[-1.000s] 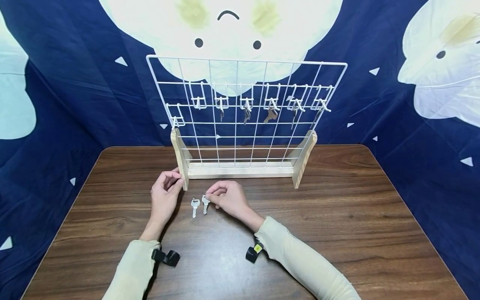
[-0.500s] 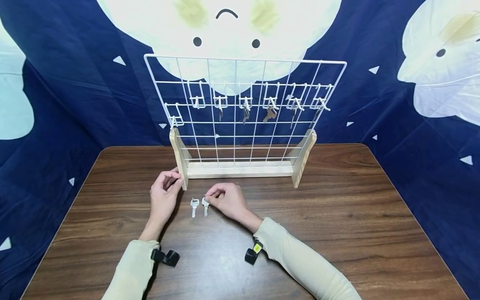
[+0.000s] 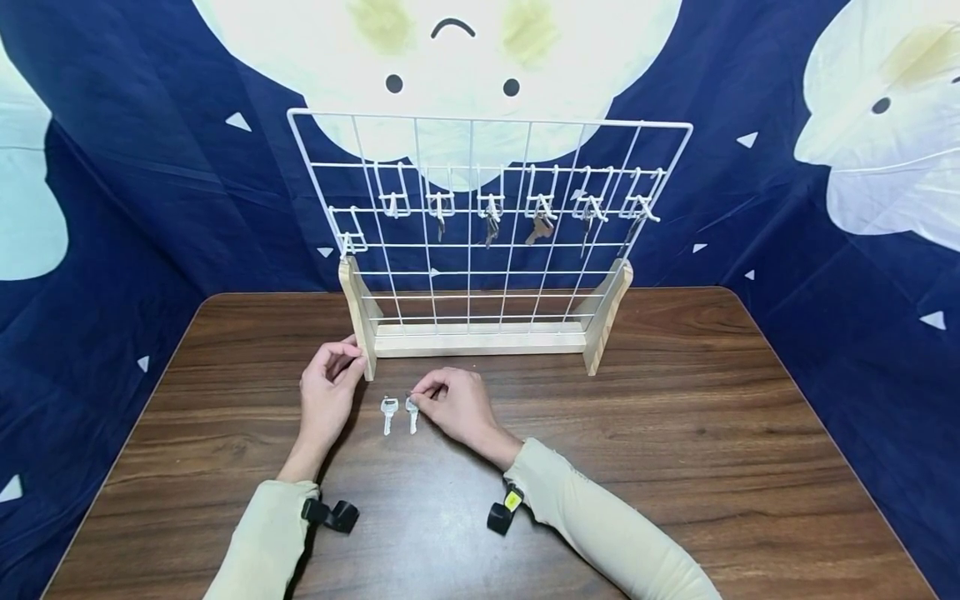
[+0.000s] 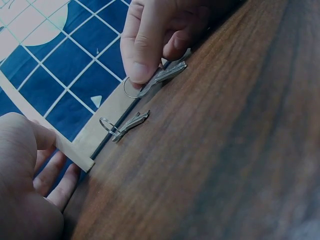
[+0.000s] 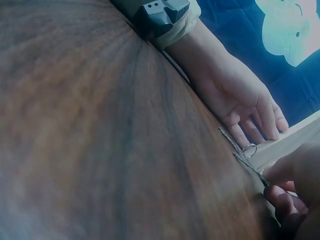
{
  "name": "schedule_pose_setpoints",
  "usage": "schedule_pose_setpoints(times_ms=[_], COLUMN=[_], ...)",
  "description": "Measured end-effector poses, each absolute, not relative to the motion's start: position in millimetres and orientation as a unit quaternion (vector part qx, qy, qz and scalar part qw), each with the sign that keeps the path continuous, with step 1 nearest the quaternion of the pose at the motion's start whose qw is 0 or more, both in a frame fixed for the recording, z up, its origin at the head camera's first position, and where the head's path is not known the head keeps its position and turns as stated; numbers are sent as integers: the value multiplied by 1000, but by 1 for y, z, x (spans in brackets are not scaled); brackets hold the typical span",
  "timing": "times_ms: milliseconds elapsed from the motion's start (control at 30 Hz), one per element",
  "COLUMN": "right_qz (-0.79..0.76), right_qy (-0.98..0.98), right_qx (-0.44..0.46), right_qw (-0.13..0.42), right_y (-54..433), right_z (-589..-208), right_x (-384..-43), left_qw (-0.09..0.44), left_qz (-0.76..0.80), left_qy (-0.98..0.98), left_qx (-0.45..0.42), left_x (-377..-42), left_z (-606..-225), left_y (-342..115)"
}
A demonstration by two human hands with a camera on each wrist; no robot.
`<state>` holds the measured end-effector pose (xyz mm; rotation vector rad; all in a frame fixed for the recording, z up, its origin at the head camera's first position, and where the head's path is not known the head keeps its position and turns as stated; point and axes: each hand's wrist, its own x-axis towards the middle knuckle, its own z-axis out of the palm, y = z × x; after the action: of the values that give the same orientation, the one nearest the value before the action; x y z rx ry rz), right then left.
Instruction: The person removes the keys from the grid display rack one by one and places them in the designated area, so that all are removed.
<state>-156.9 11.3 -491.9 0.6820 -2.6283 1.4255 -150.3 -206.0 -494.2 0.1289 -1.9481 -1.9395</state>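
Note:
Two silver keys with thin split rings are side by side on the wooden table in front of a white wire grid rack [image 3: 480, 342]. My right hand [image 3: 459, 406] pinches the right-hand key [image 3: 412, 418] near its head and ring, the blade pointing toward me. The other key [image 3: 388, 415] lies just left of it, untouched; its ring [image 4: 107, 125] stands up in the left wrist view. My left hand [image 3: 327, 392] holds the rack's left wooden leg [image 3: 358, 321], thumb at the front edge and fingers partly hidden behind it.
White hooks run across the grid. Several on the right carry hanging keys, such as a brownish key [image 3: 542, 228]; the two leftmost hooks [image 3: 352, 242] are bare. Dark blue cloth [image 3: 750, 167] with cloud prints surrounds the table [image 3: 712, 433].
My right hand has drawn the pinched key slightly toward me, so it now lies nearly level with the other key. My left hand has stayed at the wooden leg.

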Motion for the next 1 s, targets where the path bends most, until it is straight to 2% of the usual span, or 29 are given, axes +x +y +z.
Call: schedule_pose_setpoints(times_ms=[300,767,1000], right_qz=[438,419,420], right_qy=[-866,-882,-883], right_qx=[235,215,210], right_qw=[56,21,22], right_y=[11,12,12], right_z=[-492,-491,-490], right_x=[-156,-156,-154], left_qw=[194,192,193], left_qz=[-695,-696,-696], left_qy=[-691,-691,-690], left_qx=[44,48,47], left_x=[-150,-150,-150], left_z=[-494,-494,-494], left_y=[-206,-205,-205])
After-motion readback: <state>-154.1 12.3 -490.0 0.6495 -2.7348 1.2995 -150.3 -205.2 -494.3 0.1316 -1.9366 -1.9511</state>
